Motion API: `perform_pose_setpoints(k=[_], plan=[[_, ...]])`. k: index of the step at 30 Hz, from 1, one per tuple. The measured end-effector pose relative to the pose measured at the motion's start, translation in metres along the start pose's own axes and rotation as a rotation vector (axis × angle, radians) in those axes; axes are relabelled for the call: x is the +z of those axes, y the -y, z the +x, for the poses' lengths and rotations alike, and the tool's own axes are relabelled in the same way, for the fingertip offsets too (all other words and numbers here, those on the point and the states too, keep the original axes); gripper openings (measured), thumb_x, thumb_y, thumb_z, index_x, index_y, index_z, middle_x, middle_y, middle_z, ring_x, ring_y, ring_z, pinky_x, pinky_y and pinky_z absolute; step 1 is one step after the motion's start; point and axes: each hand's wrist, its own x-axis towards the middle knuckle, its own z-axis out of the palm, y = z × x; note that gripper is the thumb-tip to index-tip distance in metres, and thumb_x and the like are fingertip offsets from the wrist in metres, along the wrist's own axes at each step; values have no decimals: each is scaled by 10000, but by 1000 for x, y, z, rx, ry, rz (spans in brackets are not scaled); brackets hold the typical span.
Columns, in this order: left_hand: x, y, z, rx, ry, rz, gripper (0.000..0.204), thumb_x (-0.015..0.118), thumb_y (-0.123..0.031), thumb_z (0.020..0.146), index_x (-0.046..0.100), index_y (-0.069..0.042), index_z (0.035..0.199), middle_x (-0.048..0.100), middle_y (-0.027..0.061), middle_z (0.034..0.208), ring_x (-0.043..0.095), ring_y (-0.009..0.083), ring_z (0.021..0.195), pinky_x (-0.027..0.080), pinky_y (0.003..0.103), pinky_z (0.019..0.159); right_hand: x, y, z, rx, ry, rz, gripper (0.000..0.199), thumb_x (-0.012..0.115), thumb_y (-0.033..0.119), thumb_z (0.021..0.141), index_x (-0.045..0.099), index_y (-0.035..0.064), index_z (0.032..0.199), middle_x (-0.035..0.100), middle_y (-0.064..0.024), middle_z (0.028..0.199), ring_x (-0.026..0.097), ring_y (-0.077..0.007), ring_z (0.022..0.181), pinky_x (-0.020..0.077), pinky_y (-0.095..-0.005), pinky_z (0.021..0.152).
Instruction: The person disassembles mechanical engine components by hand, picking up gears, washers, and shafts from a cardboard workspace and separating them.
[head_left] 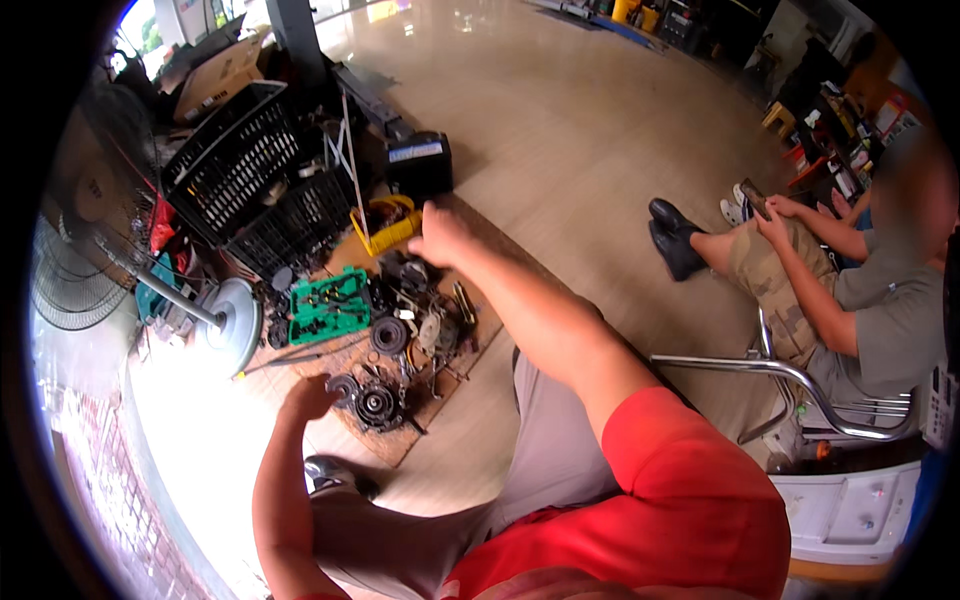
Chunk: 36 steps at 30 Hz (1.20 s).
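Observation:
My left hand (312,398) is closed at the edge of a dark ring-shaped metal part (343,387), its fingertips partly hidden. Right beside that lies a round machine part with a grooved pulley (375,404), on a brown board (400,440). Farther off, my right hand (447,238) is stretched out above the board, thumb raised away from the fingers, with nothing visible in it. It is near a yellow basket (388,224) holding small items. Between my hands are a green tool case (330,305), a dark ring (389,335) and a greasy metal housing (437,330).
Black crates (235,165) and a black box-shaped battery (420,165) stand behind the board. A fan base (228,320) is at the left. To the right, a seated person (840,270) holds a phone-like object beside a metal-framed chair (790,370).

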Motion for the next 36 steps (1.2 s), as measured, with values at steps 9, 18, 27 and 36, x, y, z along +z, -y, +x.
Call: perform_pose_setpoints(k=[9, 18, 27, 36], plan=[[-17, -19, -22, 8, 16, -75, 418, 623, -374, 820, 620, -81, 1118, 647, 193, 1068, 609, 351, 1016, 483, 439, 860, 12, 34, -51, -206, 169, -42, 547, 688, 328, 810, 451, -35, 1142, 629, -257, 1031, 600, -388, 1017, 474, -446, 884], [-8, -13, -3, 41, 50, -64, 513, 619, -465, 809, 613, -61, 1126, 633, 211, 1100, 596, 375, 1041, 476, 443, 879, 11, 36, -49, -255, 172, -128, 555, 661, 370, 828, 488, -45, 1153, 629, -246, 1055, 602, -372, 1018, 486, -439, 869], [-10, -18, -6, 75, 79, -42, 467, 583, -426, 849, 592, -72, 1152, 637, 207, 1086, 603, 377, 1020, 478, 440, 877, 13, 36, -53, -245, 211, -149, 515, 650, 386, 833, 539, -26, 1122, 631, -239, 1048, 601, -370, 1015, 487, -441, 857], [-3, -15, 6, 75, 170, -8, 579, 593, -458, 842, 543, -67, 1266, 597, 217, 1186, 572, 370, 1099, 453, 423, 940, -3, 39, -61, -375, 165, -50, 524, 670, 383, 810, 584, -48, 1096, 615, -266, 1075, 592, -386, 1037, 488, -454, 855]])
